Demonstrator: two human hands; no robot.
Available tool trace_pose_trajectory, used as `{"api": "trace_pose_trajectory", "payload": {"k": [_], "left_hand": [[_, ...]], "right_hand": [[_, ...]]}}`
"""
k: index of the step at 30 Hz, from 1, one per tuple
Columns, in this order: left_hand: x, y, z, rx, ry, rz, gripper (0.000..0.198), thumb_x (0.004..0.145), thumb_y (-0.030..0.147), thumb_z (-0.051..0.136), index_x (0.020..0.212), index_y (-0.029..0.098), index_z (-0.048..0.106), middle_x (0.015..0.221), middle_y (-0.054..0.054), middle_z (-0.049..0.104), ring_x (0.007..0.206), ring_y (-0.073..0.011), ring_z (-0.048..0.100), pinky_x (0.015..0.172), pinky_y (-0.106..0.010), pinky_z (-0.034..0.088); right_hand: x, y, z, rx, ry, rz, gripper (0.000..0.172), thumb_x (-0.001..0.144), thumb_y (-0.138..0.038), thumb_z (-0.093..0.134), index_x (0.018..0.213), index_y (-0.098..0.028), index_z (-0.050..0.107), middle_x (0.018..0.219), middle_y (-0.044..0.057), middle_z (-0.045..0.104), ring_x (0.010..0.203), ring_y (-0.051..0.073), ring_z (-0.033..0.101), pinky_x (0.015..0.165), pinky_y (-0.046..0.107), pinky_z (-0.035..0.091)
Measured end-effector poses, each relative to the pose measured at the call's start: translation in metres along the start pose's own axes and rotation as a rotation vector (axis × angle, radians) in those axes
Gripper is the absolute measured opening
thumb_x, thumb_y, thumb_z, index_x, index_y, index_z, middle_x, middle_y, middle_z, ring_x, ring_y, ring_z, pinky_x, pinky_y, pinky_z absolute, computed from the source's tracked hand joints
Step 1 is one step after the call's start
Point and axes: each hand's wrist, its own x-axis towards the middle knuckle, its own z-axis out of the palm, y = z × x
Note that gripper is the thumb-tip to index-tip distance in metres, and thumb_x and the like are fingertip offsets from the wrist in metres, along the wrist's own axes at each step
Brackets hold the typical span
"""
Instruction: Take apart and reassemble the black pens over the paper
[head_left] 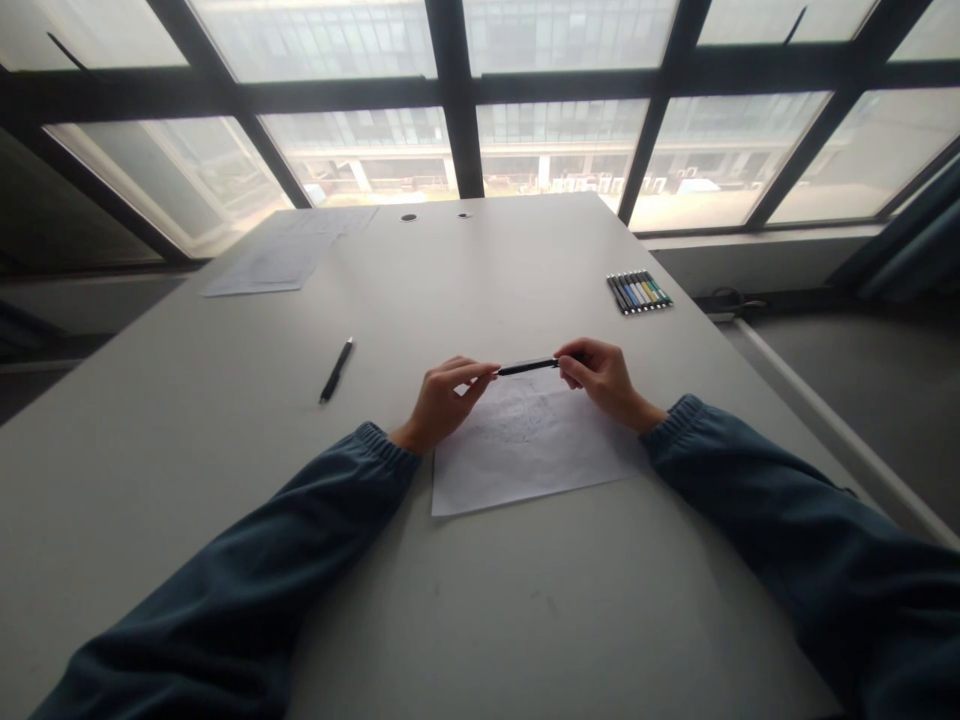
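Observation:
A dark pen (527,367) is held level between my two hands, above the far edge of a sheet of paper. My left hand (448,393) pinches its left end between thumb and fingers. At the other end, my right hand (598,377) has its fingers closed on the pen. Below lies the white sheet (536,470), with a faint grey drawing on its upper part, partly hidden by my hands. Another dark pen (337,371) rests on the table to the left of my left hand.
A row of several coloured pens (639,292) lies near the table's right edge. More papers (274,255) are at the far left of the white table (450,290). Two round holes are near its far edge, before large windows (360,150). A curtain hangs at right.

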Motion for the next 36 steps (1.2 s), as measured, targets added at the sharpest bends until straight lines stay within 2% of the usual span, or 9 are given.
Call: {"api": "trace_pose_trajectory", "payload": {"k": [9, 14, 21, 30, 33, 36], "left_hand": [[0.000, -0.001, -0.002, 0.046, -0.033, -0.004, 0.016, 0.088, 0.036, 0.074, 0.091, 0.020, 0.078, 0.083, -0.006, 0.075, 0.072, -0.0148, 0.066, 0.068, -0.028, 0.055], [0.000, 0.000, -0.002, 0.077, -0.034, -0.004, 0.015, 0.090, 0.034, 0.072, 0.089, 0.020, 0.077, 0.084, -0.005, 0.076, 0.075, -0.0159, 0.068, 0.072, -0.029, 0.055], [0.000, -0.001, -0.002, 0.135, -0.009, -0.020, 0.011, 0.090, 0.030, 0.071, 0.088, 0.020, 0.076, 0.082, -0.004, 0.075, 0.074, -0.0148, 0.065, 0.069, -0.027, 0.053], [0.001, -0.001, -0.004, 0.187, 0.094, -0.075, 0.015, 0.091, 0.032, 0.069, 0.086, 0.018, 0.074, 0.083, -0.004, 0.074, 0.070, -0.0132, 0.064, 0.064, -0.024, 0.053], [0.000, 0.000, -0.005, 0.176, 0.098, -0.081, 0.016, 0.091, 0.032, 0.068, 0.086, 0.018, 0.073, 0.083, -0.004, 0.073, 0.070, -0.0133, 0.064, 0.063, -0.024, 0.053], [0.000, 0.001, -0.005, 0.141, 0.031, -0.024, 0.015, 0.092, 0.033, 0.068, 0.088, 0.019, 0.074, 0.082, -0.004, 0.073, 0.072, -0.0142, 0.064, 0.065, -0.026, 0.053]], "right_hand": [[-0.002, -0.005, 0.001, -0.071, -0.001, -0.021, 0.022, 0.082, -0.037, 0.076, 0.087, -0.016, 0.073, 0.062, -0.001, 0.064, 0.050, 0.010, 0.054, 0.046, 0.023, 0.044], [-0.001, -0.006, 0.000, -0.074, 0.033, -0.021, 0.019, 0.082, -0.035, 0.073, 0.084, -0.017, 0.072, 0.058, -0.002, 0.060, 0.048, 0.010, 0.050, 0.045, 0.024, 0.039], [0.005, -0.003, -0.004, 0.038, 0.209, -0.013, 0.009, 0.079, -0.025, 0.068, 0.074, -0.018, 0.069, 0.049, -0.005, 0.049, 0.045, 0.009, 0.040, 0.042, 0.023, 0.026], [0.016, 0.007, -0.014, 0.185, 0.468, 0.074, 0.009, 0.073, -0.027, 0.065, 0.070, -0.019, 0.063, 0.048, -0.006, 0.047, 0.041, 0.008, 0.037, 0.039, 0.023, 0.023], [0.018, 0.008, -0.015, 0.206, 0.495, 0.081, 0.010, 0.074, -0.029, 0.066, 0.073, -0.020, 0.063, 0.049, -0.006, 0.047, 0.041, 0.008, 0.040, 0.039, 0.022, 0.026], [0.018, 0.008, -0.013, 0.207, 0.406, 0.092, 0.013, 0.076, -0.030, 0.070, 0.082, -0.019, 0.067, 0.057, -0.002, 0.060, 0.048, 0.010, 0.051, 0.043, 0.022, 0.034]]}}
